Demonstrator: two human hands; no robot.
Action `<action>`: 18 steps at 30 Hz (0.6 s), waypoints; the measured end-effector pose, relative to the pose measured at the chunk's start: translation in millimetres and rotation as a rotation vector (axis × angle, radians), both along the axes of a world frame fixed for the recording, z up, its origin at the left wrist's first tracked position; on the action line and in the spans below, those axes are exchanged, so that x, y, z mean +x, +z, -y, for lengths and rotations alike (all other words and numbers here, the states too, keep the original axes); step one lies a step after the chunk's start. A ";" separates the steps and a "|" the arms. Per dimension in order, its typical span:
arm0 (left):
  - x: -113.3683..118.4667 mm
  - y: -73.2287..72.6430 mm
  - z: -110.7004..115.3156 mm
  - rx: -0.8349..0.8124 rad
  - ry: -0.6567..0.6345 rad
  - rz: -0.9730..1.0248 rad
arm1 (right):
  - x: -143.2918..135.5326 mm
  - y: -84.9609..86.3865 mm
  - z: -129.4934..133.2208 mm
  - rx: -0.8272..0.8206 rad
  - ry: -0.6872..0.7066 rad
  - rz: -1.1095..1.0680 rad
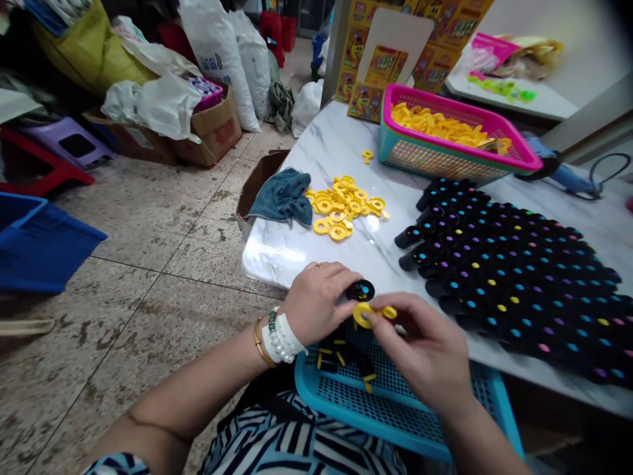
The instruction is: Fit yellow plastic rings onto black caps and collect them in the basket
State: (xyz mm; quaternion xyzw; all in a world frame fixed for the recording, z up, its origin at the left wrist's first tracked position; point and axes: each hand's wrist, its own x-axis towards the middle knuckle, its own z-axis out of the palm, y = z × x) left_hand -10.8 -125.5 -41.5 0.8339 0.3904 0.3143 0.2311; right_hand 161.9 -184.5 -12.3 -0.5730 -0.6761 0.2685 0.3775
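My left hand (pixel 321 297) is closed around a black cylinder (pixel 361 289), whose round end shows small blue and orange dots. Just beside it, my right hand (pixel 425 346) pinches a yellow plastic ring piece (pixel 364 315) with a small loop sticking out to the right. Below both hands a blue basket (pixel 395 432) rests on the lap; black cylinders with yellow parts (pixel 329 361) lie in it. Ahead on the table, a loose pile of yellow ring pieces (pixel 341 204) is spread out. Rows of black cylinders (pixel 514 264) with coloured dots on their ends lie stacked at the right.
A pink and teal basket (pixel 455 155) full of yellow pieces stands at the back of the marble-patterned table (pixel 277 254). A dark blue cloth (pixel 284 196) hangs over the left edge. Behind are printed yellow boxes (pixel 366 99); a blue tool (pixel 564 173) lies at right.
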 end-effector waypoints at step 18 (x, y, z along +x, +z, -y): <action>1.4 -2.5 0.3 0.019 0.030 -0.055 | -4.1 -0.2 -29.2 -0.388 -0.226 -0.451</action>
